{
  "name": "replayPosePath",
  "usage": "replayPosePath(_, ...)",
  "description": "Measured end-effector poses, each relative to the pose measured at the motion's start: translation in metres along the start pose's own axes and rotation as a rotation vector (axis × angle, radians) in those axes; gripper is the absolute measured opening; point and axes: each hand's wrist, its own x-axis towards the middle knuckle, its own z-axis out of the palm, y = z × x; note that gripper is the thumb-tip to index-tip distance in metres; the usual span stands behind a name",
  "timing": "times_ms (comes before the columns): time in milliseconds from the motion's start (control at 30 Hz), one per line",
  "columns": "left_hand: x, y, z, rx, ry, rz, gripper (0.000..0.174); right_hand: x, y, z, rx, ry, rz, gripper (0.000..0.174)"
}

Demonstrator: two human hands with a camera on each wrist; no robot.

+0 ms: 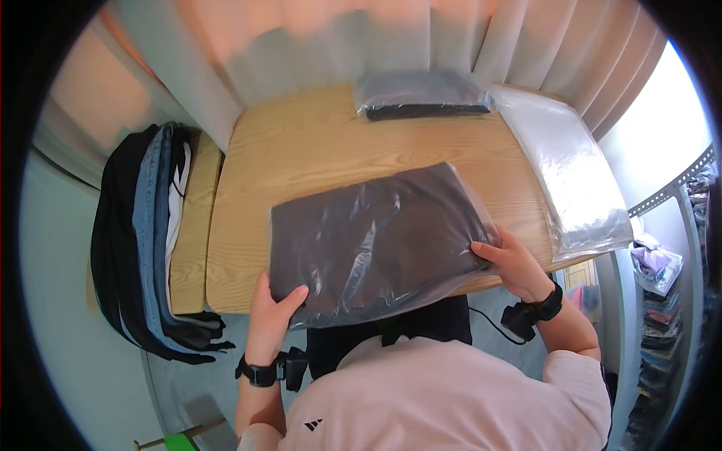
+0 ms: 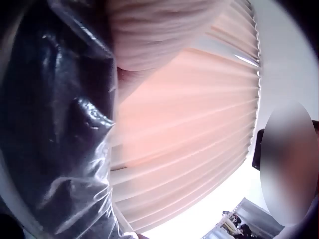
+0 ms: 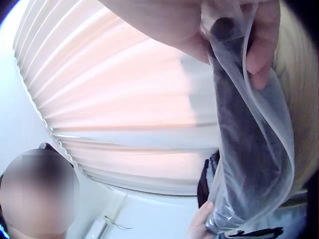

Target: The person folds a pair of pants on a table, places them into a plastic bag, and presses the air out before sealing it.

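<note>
A dark folded cloth in a clear plastic bag (image 1: 376,240) is held at the front of the wooden table, tilted, its lower edge past the table's edge. My left hand (image 1: 274,312) grips its lower left corner, thumb on top. My right hand (image 1: 515,263) pinches the right side, thumb on top and fingers beneath. In the left wrist view the shiny bag (image 2: 60,124) hangs beside the left hand (image 2: 149,35). The right wrist view shows the right hand (image 3: 261,47) gripping loose plastic at the end of the bag (image 3: 249,144).
Another bagged dark item (image 1: 425,94) lies at the back of the table (image 1: 301,143). A stack of clear plastic bags (image 1: 568,165) lies along the right side. Folded dark and blue clothes (image 1: 150,233) are at the left. Shelves of packed items (image 1: 662,316) stand at the far right.
</note>
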Motion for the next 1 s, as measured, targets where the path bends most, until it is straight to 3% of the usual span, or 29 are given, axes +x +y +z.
replayPosePath(100,-0.002,0.029,0.009,0.076,0.001,0.038,0.043,-0.004,-0.016,-0.005,0.122,-0.046,-0.080,0.051)
replayPosePath(267,0.029,0.081,0.034,0.134,-0.043,0.283,0.043,-0.006,-0.063,-0.019,0.198,-0.041,-0.278,0.047)
replayPosePath(433,0.109,0.136,0.075,0.088,-0.119,0.512,0.041,0.026,-0.140,-0.040,0.204,0.064,-0.464,0.039)
replayPosePath(467,0.133,0.140,0.085,0.053,-0.126,0.597,0.039,0.047,-0.153,-0.054,0.158,0.007,-0.518,0.035)
replayPosePath(533,0.183,0.145,0.102,0.040,-0.114,0.722,0.037,0.083,-0.174,-0.069,0.112,0.169,-0.553,0.032)
replayPosePath(600,0.232,0.140,0.120,0.060,-0.094,0.770,0.036,0.125,-0.185,-0.085,0.098,0.225,-0.593,0.031)
replayPosePath(700,0.301,0.120,0.145,0.098,-0.090,0.687,0.038,0.191,-0.182,-0.115,0.029,0.294,-0.654,0.027)
replayPosePath(733,0.325,0.105,0.151,0.156,-0.087,0.642,0.041,0.222,-0.171,-0.127,0.123,0.210,-0.651,0.026)
replayPosePath(800,0.378,0.046,0.164,0.240,-0.018,0.591,0.043,0.276,-0.136,-0.158,0.035,0.319,-0.541,0.027)
replayPosePath(833,0.390,0.026,0.167,0.323,0.055,0.531,0.045,0.280,-0.123,-0.156,0.015,0.425,-0.388,0.028)
replayPosePath(867,0.389,0.020,0.168,0.321,0.050,0.538,0.045,0.281,-0.116,-0.150,0.129,0.436,-0.402,0.028)
replayPosePath(933,0.384,0.017,0.170,0.368,0.076,0.755,0.045,0.281,-0.117,-0.143,0.245,0.446,-0.417,0.028)
replayPosePath(1000,0.384,0.020,0.169,0.468,0.054,0.692,0.046,0.277,-0.118,-0.141,0.095,0.473,-0.448,0.028)
